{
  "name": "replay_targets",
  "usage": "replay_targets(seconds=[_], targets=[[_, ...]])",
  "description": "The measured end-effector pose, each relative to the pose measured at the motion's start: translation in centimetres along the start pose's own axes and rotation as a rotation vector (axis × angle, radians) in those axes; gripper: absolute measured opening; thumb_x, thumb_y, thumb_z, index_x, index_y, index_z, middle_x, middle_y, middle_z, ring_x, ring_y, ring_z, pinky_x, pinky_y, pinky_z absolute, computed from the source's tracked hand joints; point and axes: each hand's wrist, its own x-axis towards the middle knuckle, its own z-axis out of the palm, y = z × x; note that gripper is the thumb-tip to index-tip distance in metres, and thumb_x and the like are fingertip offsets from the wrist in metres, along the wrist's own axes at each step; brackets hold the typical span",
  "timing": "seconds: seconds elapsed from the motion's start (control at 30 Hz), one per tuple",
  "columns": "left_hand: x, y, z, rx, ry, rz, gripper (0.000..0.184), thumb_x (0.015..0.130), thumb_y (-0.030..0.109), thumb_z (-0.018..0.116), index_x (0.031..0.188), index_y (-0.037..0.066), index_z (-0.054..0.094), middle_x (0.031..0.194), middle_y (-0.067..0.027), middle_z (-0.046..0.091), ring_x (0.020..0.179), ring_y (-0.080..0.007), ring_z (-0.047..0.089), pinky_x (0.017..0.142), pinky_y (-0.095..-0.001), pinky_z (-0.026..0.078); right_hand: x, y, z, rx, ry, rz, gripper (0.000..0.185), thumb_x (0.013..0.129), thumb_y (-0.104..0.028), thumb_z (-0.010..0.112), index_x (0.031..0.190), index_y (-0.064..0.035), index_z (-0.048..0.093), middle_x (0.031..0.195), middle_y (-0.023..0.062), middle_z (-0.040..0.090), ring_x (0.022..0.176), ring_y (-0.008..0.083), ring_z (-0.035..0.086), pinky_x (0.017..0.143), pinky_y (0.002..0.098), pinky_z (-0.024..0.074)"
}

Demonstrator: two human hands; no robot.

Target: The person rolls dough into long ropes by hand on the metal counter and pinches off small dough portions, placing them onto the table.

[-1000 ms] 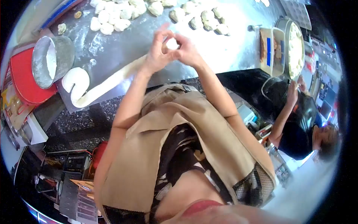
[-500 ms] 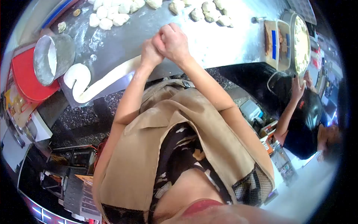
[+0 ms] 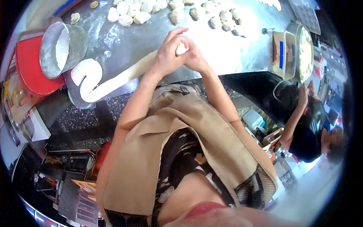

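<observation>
A long, smooth rope of white dough (image 3: 124, 77) lies on the metal worktable and folds back on itself at its left end. My left hand (image 3: 168, 56) is closed around its right end. A rounded bit of dough (image 3: 182, 48) pokes out between my two hands. My right hand (image 3: 194, 56) curls against that bit from the right, its fingers meeting those of my left. Part of the dough inside the hands is hidden. Beyond them sit several pale dough pieces (image 3: 141, 17), and darker-looking lumps (image 3: 228, 25) lie farther right.
A floury metal bowl (image 3: 77, 47) stands by a red lid or tray (image 3: 32, 72) on the left. At the right are a clear plastic tub (image 3: 289, 56) and a round pan (image 3: 304, 53) of pale pieces. Another person (image 3: 308, 125) works beside that pan.
My clasped hands have parted slightly, and a rounded bit of dough now shows between them. The camera view has shifted, so the table items appear farther right.
</observation>
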Motion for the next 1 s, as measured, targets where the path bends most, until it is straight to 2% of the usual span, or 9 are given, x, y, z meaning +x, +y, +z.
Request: replay_targets(seconds=[0.07,0.13,0.23,0.4,0.5,0.77,0.83,0.9,1.0], targets=[[0.2,0.5,0.1,0.021,0.026,0.045,0.036,0.071,0.029,0.080,0.089,0.005,0.060,0.120,-0.0135,0.060,0.115,-0.0330,0.054,0.097,-0.0434,0.042,0.1,-1.2,-1.4,0.127,0.048,0.119,0.036,0.074,-0.017,0.073,0.106,-0.0050,0.063,0.098,0.0122,0.065,0.091,0.0206,0.063,0.082,0.0334,0.0510],[-0.1,-0.3,-0.4,0.106,-0.224,-0.346,0.039,0.069,0.028,0.081,0.091,0.004,0.060,0.103,-0.0174,0.066,0.097,-0.0352,0.064,0.082,-0.0428,0.051,-0.3,-3.0,-3.0,0.241,0.068,0.204,0.033,0.075,-0.021,0.075,0.100,-0.0010,0.064,0.087,0.0049,0.068,0.077,0.0114,0.062,0.070,0.0287,0.0532],[0.2,-1.6,1.0,0.231,-0.244,-0.214,0.037,0.069,0.025,0.079,0.094,0.005,0.060,0.084,-0.0191,0.067,0.077,-0.0385,0.066,0.065,-0.0430,0.053,-1.1,-4.2,-4.8,0.044,0.101,0.219,0.030,0.078,-0.019,0.075,0.103,-0.0058,0.064,0.086,0.0013,0.064,0.080,0.0080,0.060,0.072,0.0258,0.0506],[0.5,-2.7,1.9,0.284,-0.297,-0.090,0.028,0.073,0.022,0.072,0.095,0.007,0.063,0.077,-0.0196,0.066,0.074,-0.0402,0.064,0.064,-0.0449,0.052,-1.2,-3.8,-2.1,-0.451,0.395,-0.171,0.020,0.077,-0.024,0.069,0.084,-0.0060,0.062,0.081,0.0131,0.060,0.072,0.0339,0.060,0.061,0.0407,0.0508],[0.7,-2.3,2.4,0.323,-0.288,-0.064,0.022,0.076,0.021,0.066,0.093,0.007,0.065,0.079,-0.0198,0.066,0.075,-0.0391,0.065,0.065,-0.0451,0.052,-0.7,-2.7,-0.4,-0.485,0.582,-0.223,0.019,0.076,-0.023,0.067,0.076,-0.0063,0.059,0.077,0.0122,0.058,0.068,0.0329,0.059,0.059,0.0423,0.0492],[0.1,1.5,2.2,0.331,-0.213,-0.123,0.021,0.075,0.019,0.074,0.087,0.006,0.061,0.072,-0.0109,0.065,0.065,-0.0297,0.065,0.062,-0.0362,0.052,7.5,5.5,-3.0,-0.653,0.517,0.176,0.030,0.073,-0.021,0.064,0.098,-0.0044,0.063,0.111,0.0240,0.055,0.099,0.0416,0.057,0.077,0.0499,0.0518],[0.1,-0.9,0.1,0.159,-0.118,-0.510,0.017,0.080,0.016,0.071,0.086,0.005,0.059,0.078,-0.0077,0.066,0.071,-0.0227,0.065,0.067,-0.0331,0.051,5.6,4.7,-3.1,-0.740,0.384,-0.023,0.049,0.072,-0.023,0.067,0.119,-0.0089,0.060,0.129,0.0296,0.045,0.117,0.0448,0.049,0.091,0.0504,0.0479],[0.2,-3.0,-0.8,0.130,-0.083,-0.315,0.016,0.083,0.015,0.069,0.087,0.004,0.058,0.101,-0.0107,0.064,0.093,-0.0205,0.062,0.079,-0.0331,0.049,2.5,1.3,-3.2,-0.754,0.208,0.054,0.062,0.071,-0.025,0.071,0.130,-0.0136,0.055,0.143,0.0312,0.030,0.126,0.0461,0.041,0.099,0.0496,0.0439],[-0.1,-3.3,-0.5,0.003,-0.165,-0.068,0.034,0.080,0.024,0.074,0.099,0.002,0.058,0.130,-0.0168,0.046,0.115,-0.0338,0.050,0.095,-0.0399,0.043,-0.1,0.5,-0.3,-0.302,-0.009,-0.062,0.055,0.069,-0.014,0.073,0.122,-0.0054,0.059,0.125,0.0247,0.054,0.112,0.0346,0.055,0.096,0.0387,0.0452]])
